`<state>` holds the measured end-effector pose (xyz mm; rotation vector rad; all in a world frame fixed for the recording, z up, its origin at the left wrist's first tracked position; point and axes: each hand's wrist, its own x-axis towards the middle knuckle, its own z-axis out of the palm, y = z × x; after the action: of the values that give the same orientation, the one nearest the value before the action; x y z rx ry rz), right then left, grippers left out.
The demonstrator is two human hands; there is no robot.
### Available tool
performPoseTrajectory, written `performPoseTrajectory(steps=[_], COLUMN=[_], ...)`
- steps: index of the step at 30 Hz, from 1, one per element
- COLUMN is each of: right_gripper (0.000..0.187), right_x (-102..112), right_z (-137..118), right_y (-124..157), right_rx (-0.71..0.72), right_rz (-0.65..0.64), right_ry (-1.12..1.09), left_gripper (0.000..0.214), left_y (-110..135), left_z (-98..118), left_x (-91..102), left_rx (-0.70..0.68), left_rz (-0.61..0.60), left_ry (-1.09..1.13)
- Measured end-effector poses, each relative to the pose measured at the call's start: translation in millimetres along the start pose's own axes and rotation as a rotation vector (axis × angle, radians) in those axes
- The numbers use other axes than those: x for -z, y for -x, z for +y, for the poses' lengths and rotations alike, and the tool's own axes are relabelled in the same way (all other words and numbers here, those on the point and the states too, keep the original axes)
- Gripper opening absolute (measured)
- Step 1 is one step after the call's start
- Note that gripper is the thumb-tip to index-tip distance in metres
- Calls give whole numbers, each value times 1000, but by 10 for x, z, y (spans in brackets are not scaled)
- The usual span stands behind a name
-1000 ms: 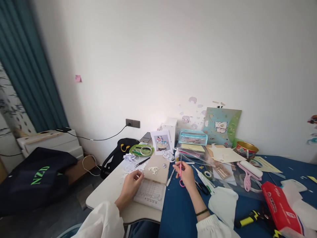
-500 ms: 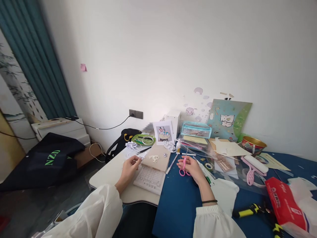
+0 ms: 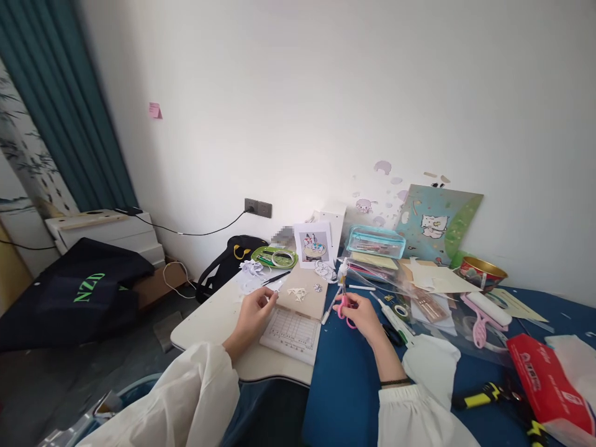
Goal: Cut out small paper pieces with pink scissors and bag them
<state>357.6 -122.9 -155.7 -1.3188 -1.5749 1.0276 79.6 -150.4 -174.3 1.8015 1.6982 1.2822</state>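
My right hand is closed round the pink handles of a pair of scissors, whose blades point up and away from me. In a pinch, my left hand grips a small white paper piece, mostly covered by the fingertips. Below and beside that hand lies an open notebook with a printed grid on the near page. Several cream strips and a small patterned cutout rest on its far tan page. Behind them a printed cat picture stands upright, with a line-drawn cutout at its foot.
White scraps, black tweezers and a green tray are at the back left. A glue bottle stands beyond the scissors. To the right are a pencil case, tape roll, lint roller, tin and red packet.
The whole view has shifted slightly. The scissors have turned a little in my right hand, and their handles sit deeper in the fingers. My left hand keeps its pinch.
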Motion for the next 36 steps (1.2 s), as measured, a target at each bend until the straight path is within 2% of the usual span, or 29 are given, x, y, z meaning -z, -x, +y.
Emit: performPoseTrajectory(steps=[5, 11, 15, 20, 23, 29, 33, 36], right_gripper=[18, 20, 17, 27, 25, 14, 11, 11], right_x=[1, 125, -47, -459, -598, -625, -636, -640], right_z=[0, 6, -123, -345, -403, -450, -473, -484], right_y=[32, 65, -21, -215, -176, 14, 4, -14], right_rx=[22, 48, 127, 169, 121, -50, -88, -108], right_rz=[27, 151, 162, 40, -17, -88, -129, -158], right_ry=[36, -25, -94, -199, -220, -188, -223, -317], left_gripper=[20, 21, 24, 21, 22, 23, 23, 22], left_y=[-47, -410, -564, -516, -468, -411, -389, -385], left_z=[108, 336, 405, 418, 407, 367, 407, 440], left_x=[-51, -215, -199, -92, -62, -64, -32, -11], left_rx=[-197, -438, -501, -403, -291, -109, -109, -165], left_rz=[-44, -125, -197, -345, -464, -622, -661, -648], left_ry=[-45, 14, 122, 268, 336, 386, 335, 262])
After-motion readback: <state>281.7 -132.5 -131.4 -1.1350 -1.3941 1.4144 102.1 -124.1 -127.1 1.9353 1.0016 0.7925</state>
